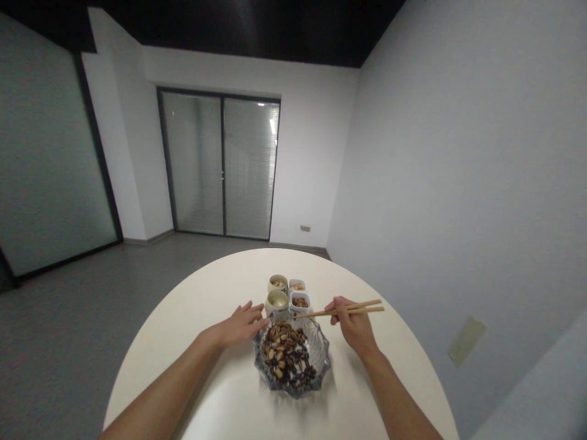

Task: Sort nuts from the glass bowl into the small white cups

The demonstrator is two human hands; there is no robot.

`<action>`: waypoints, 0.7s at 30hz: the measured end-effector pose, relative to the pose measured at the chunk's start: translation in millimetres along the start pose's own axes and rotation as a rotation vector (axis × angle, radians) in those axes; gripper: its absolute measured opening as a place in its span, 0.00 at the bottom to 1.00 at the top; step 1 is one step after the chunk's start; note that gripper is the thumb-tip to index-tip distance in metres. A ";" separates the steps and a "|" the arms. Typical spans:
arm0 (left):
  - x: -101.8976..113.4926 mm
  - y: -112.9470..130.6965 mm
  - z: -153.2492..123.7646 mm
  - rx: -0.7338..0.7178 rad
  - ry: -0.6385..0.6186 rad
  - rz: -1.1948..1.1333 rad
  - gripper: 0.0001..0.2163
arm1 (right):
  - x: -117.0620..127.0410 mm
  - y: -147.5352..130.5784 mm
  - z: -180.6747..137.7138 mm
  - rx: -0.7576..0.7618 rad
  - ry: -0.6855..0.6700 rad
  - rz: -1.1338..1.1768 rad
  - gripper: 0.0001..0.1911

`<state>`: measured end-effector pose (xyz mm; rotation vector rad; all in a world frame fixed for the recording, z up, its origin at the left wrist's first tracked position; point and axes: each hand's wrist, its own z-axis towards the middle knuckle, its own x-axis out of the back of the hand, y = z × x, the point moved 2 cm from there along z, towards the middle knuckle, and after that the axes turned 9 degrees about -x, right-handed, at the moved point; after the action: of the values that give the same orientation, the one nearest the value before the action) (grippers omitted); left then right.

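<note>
A scalloped glass bowl (pixel 320 353) of mixed dark and pale nuts and seeds sits on the round white table (pixel 202 318) in front of me. My right hand (pixel 352 324) is closed on a pair of wooden chopsticks (pixel 362 308), whose tips point left over the bowl's far rim. My left hand (pixel 242 324) lies on the table with fingers stretched out, touching the bowl's left far edge. Just behind the bowl stand two round pale cups (pixel 277 300) and two small square white dishes (pixel 299 300) with a few pieces inside.
The table's curved edge drops off on all sides to a grey floor. A white wall runs close on the right. Sliding glass doors with blinds (pixel 222 166) stand at the far end of the room.
</note>
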<state>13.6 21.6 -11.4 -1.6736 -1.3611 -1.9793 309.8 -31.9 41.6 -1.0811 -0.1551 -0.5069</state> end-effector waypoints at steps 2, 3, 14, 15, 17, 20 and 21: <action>-0.3 -0.6 -0.2 -0.003 0.003 -0.005 0.30 | -0.1 -1.1 0.4 -0.001 0.004 -0.006 0.31; -0.2 -0.5 -0.6 -0.004 0.002 -0.007 0.30 | -0.1 -1.6 0.6 -0.004 0.007 -0.009 0.31; 2.4 5.0 -3.2 0.004 -0.002 -0.014 0.30 | -1.0 1.6 0.8 -0.036 0.003 0.009 0.31; 2.5 5.1 -3.3 0.007 -0.001 -0.013 0.30 | -0.8 1.4 0.9 -0.034 0.003 0.008 0.31; 2.7 5.3 -3.6 0.008 -0.001 -0.009 0.30 | -0.6 0.9 1.0 -0.032 0.005 0.009 0.30; 2.7 4.8 -3.8 0.007 -0.004 -0.003 0.30 | -0.1 0.2 0.9 -0.025 0.010 0.010 0.30; 2.5 4.2 -3.6 0.008 -0.004 0.000 0.30 | 0.1 0.0 0.8 -0.020 0.014 0.010 0.30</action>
<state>13.2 17.5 -6.8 -1.6749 -1.3689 -1.9687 310.0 -31.3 42.0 -1.0973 -0.1331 -0.5081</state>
